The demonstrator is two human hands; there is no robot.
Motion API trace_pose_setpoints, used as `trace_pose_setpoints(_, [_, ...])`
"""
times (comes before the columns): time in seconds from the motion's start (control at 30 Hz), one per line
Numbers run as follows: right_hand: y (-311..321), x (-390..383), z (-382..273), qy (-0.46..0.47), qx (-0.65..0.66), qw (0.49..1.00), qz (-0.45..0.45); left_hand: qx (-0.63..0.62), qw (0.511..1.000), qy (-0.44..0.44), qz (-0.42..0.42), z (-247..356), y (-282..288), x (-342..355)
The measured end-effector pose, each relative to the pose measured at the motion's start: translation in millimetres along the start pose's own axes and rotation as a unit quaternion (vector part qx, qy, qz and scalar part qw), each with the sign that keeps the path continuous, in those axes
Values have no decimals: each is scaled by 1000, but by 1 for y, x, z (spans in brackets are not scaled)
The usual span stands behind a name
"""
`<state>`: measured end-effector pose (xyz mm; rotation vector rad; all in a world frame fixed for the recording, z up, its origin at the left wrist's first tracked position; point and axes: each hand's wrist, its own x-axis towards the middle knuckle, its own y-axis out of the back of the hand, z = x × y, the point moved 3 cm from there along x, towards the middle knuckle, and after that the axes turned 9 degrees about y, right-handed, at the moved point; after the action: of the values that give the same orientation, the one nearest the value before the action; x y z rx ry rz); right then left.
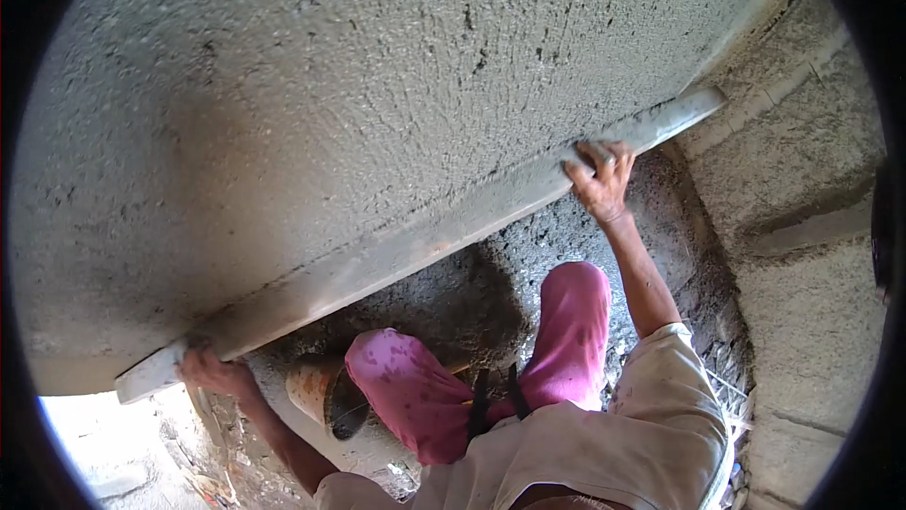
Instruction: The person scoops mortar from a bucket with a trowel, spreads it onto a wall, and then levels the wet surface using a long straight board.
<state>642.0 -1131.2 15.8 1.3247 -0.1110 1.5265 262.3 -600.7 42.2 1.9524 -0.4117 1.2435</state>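
A long grey plasterer's straightedge (425, 236) lies slantwise against a wall coated in wet mortar (377, 85), its right end higher than its left. Close to its lower left end, my left hand (215, 370) grips it, the fingers partly hidden. My right hand (604, 178) is closed over it toward the upper right end, with the fingers on top of the bar. Wet mortar smears its face, and a thin ridge of mortar runs along its upper edge.
Between my left forearm and my knee, a mortar-stained bucket (326, 395) lies tilted. Rough, rubble-strewn ground (651, 217) surrounds my legs. At the right, a rough concrete block wall (802, 321) meets the mortared wall. Bright light enters at the lower left.
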Motion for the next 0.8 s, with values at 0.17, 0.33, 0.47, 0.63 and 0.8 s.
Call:
trace_pose_setpoints(0.17, [-31, -47, -58, -15, 39, 997, -66, 27, 984, 49, -171, 26, -25, -70])
trace_pose_setpoints(0.33, [-23, -38, -65, 23, 85, 992, -86, -36, 983, 54, -170, 26, -27, -91])
trace_pose_setpoints(0.47, [4, -18, -55, -11, 71, 994, -81, -46, 980, 45, -187, 25, -4, -52])
trace_pose_setpoints(0.63, [39, 42, -18, 8, -11, 1000, 17, -28, 997, 19, -68, -9, 15, 11])
trace_pose_setpoints(0.8, [73, 129, 47, 48, -87, 979, 180, -28, 995, -15, 100, -59, 41, 104])
